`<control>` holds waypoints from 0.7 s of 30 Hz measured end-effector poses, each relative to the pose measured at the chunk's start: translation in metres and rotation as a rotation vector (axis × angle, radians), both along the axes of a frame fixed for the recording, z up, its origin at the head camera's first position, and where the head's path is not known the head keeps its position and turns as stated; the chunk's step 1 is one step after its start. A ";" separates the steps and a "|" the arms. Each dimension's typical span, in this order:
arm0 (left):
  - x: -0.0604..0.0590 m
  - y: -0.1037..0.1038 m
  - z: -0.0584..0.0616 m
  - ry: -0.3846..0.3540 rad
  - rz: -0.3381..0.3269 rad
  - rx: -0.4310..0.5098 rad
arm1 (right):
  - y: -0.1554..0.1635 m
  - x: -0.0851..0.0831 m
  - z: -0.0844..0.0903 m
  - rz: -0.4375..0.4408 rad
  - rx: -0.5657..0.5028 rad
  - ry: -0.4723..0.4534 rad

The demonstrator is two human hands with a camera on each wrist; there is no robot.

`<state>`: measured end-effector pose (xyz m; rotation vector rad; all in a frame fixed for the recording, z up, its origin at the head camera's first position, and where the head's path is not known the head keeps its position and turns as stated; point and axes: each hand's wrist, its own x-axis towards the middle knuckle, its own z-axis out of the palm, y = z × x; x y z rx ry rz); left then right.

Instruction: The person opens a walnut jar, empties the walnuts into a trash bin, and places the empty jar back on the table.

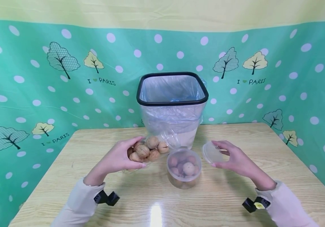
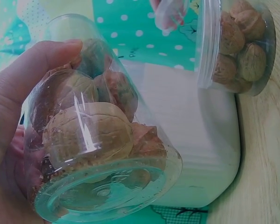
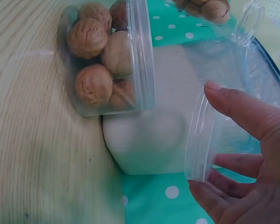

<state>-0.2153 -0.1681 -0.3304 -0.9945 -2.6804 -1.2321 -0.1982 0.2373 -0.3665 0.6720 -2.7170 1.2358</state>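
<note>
My left hand (image 1: 119, 158) grips a clear plastic jar (image 2: 107, 189) that lies tipped over in the air, its mouth towards the right. Several walnuts (image 1: 143, 151) fill its lower part. Below and to the right of that mouth, a second clear jar (image 1: 183, 185) stands upright on the table, with walnuts (image 3: 93, 85) inside and its top uncovered. My right hand (image 1: 237, 160) pinches a round translucent lid (image 3: 199, 135) by its edge between thumb and fingers. The lid is held tilted, just right of the standing jar.
Behind the jars stands a white bin with a black rim (image 1: 172, 103) and a bluish plastic liner (image 1: 171, 90). The wooden table (image 1: 117, 201) carries the bin and the standing jar. A green dotted curtain (image 1: 162, 50) hangs along the back and sides.
</note>
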 end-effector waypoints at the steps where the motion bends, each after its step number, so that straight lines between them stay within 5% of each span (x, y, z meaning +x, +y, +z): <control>1: 0.000 0.000 0.000 0.009 0.003 -0.004 | 0.001 0.000 -0.001 -0.004 0.009 -0.007; 11: 0.002 -0.002 0.003 0.073 0.023 -0.026 | 0.009 -0.007 -0.018 0.011 0.005 -0.055; 21: 0.001 -0.002 0.005 0.041 0.004 0.009 | 0.016 -0.014 -0.037 0.035 -0.054 -0.126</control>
